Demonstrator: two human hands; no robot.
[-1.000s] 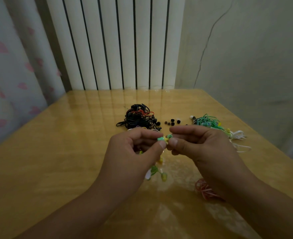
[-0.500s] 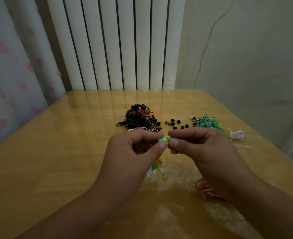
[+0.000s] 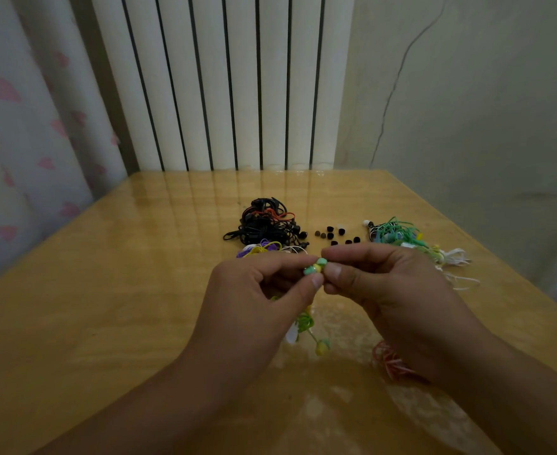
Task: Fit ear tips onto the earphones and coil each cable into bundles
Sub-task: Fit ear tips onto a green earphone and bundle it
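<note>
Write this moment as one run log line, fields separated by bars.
step: fitting ear tip | left hand: pinches green-yellow earbud | right hand: pinches at earbud | loose ear tips: on table

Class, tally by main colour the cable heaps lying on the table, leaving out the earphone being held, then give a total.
Black heap: 1
Green heap, white strands mixed in: 1
Purple and yellow bundle: 1
Orange bundle, partly hidden: 1
Total: 4
</note>
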